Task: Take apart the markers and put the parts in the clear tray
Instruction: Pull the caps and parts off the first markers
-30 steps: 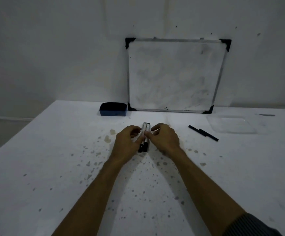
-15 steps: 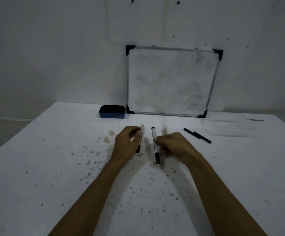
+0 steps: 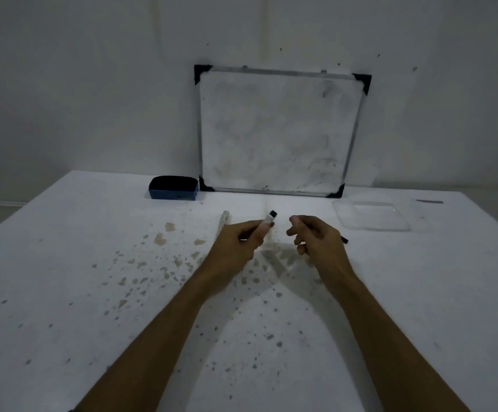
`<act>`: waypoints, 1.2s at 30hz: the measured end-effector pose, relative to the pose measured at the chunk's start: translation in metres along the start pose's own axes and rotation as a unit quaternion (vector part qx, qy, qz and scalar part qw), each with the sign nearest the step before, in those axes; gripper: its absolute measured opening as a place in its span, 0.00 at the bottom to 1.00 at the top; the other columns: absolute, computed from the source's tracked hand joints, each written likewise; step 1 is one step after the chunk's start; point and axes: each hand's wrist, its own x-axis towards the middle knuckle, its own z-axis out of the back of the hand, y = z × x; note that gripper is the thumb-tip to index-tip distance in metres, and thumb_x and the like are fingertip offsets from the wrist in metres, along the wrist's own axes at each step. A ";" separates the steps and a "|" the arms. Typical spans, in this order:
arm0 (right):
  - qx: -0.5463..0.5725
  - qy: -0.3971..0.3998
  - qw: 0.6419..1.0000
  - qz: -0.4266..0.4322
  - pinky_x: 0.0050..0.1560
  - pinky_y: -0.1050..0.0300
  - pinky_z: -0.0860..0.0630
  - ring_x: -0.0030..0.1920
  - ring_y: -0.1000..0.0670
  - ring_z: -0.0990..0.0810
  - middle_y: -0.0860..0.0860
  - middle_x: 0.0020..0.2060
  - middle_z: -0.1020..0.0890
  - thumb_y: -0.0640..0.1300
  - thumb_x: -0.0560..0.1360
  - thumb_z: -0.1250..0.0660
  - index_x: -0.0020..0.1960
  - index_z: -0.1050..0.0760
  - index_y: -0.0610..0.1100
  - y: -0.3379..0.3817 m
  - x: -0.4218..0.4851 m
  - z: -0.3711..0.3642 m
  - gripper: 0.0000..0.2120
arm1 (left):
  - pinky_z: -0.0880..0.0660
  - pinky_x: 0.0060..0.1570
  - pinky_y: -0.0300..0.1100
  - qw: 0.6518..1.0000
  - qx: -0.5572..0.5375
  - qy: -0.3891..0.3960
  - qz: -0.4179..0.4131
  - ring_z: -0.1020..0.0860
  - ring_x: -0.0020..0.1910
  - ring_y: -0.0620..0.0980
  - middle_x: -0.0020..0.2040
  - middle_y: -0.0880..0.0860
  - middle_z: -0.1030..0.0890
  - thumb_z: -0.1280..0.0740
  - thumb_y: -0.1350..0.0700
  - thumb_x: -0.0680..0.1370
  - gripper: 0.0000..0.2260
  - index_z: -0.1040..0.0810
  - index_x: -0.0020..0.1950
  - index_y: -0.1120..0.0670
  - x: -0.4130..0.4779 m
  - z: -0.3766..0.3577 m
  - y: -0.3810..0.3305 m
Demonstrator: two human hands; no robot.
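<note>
A left hand (image 3: 238, 242) grips a white marker (image 3: 269, 219) above a stained white table (image 3: 63, 292). The right hand (image 3: 316, 239) hovers beside it, fingers loosely curled. A clear tray (image 3: 372, 215) sits far right.

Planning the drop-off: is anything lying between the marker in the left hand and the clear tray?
The right hand hovers between the marker in the left hand and the clear tray; a black piece lies just behind it.
</note>
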 end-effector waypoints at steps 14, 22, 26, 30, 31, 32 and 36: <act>0.026 0.034 0.998 -0.039 0.23 0.64 0.30 0.25 0.57 0.25 0.53 0.28 0.18 0.52 0.80 0.29 0.50 0.15 0.39 -0.014 -0.006 -0.004 0.15 | 0.21 0.31 0.47 0.892 0.359 -0.033 -0.272 0.21 0.35 0.50 0.45 0.53 0.16 0.31 0.51 0.83 0.15 0.18 0.69 0.52 -0.008 -0.003 0.012; -0.019 0.065 0.997 0.033 0.27 0.67 0.28 0.27 0.59 0.25 0.54 0.29 0.19 0.49 0.81 0.30 0.46 0.18 0.39 -0.021 -0.007 -0.004 0.13 | 0.18 0.41 0.42 0.962 0.213 0.030 -0.168 0.16 0.41 0.44 0.47 0.47 0.12 0.34 0.43 0.84 0.16 0.18 0.69 0.46 -0.009 -0.001 0.016; -0.029 0.100 0.994 0.032 0.29 0.65 0.27 0.28 0.58 0.23 0.52 0.31 0.18 0.53 0.80 0.30 0.46 0.18 0.44 -0.018 -0.002 -0.003 0.13 | 0.23 0.39 0.33 0.975 0.172 0.028 -0.137 0.18 0.39 0.41 0.43 0.43 0.14 0.33 0.41 0.82 0.17 0.18 0.69 0.46 -0.013 0.001 0.013; -0.144 0.016 0.989 0.032 0.33 0.56 0.28 0.28 0.55 0.24 0.51 0.28 0.20 0.62 0.82 0.40 0.38 0.24 0.47 -0.017 0.005 -0.010 0.23 | 0.21 0.35 0.45 0.922 0.308 -0.016 -0.235 0.22 0.36 0.45 0.42 0.49 0.17 0.35 0.45 0.84 0.15 0.19 0.69 0.45 -0.011 0.000 0.006; -0.175 0.004 0.984 0.042 0.34 0.56 0.28 0.29 0.54 0.24 0.50 0.28 0.21 0.62 0.83 0.42 0.36 0.27 0.47 -0.017 0.005 -0.013 0.25 | 0.20 0.35 0.46 0.910 0.327 -0.017 -0.256 0.21 0.37 0.45 0.43 0.49 0.16 0.35 0.46 0.84 0.15 0.18 0.69 0.46 -0.012 0.000 0.005; -0.203 -0.002 0.978 0.048 0.35 0.56 0.28 0.30 0.53 0.25 0.50 0.29 0.21 0.61 0.84 0.44 0.34 0.28 0.47 -0.018 0.005 -0.014 0.26 | 0.19 0.34 0.45 0.898 0.341 -0.020 -0.279 0.19 0.37 0.47 0.45 0.50 0.15 0.34 0.46 0.83 0.15 0.17 0.68 0.47 -0.013 -0.001 0.004; -0.255 -0.004 0.965 0.057 0.36 0.61 0.29 0.32 0.55 0.21 0.53 0.29 0.19 0.61 0.85 0.47 0.34 0.22 0.49 -0.018 0.004 -0.019 0.28 | 0.18 0.33 0.46 0.865 0.361 -0.040 -0.346 0.17 0.35 0.52 0.46 0.54 0.13 0.28 0.51 0.81 0.14 0.15 0.65 0.53 -0.013 -0.003 0.004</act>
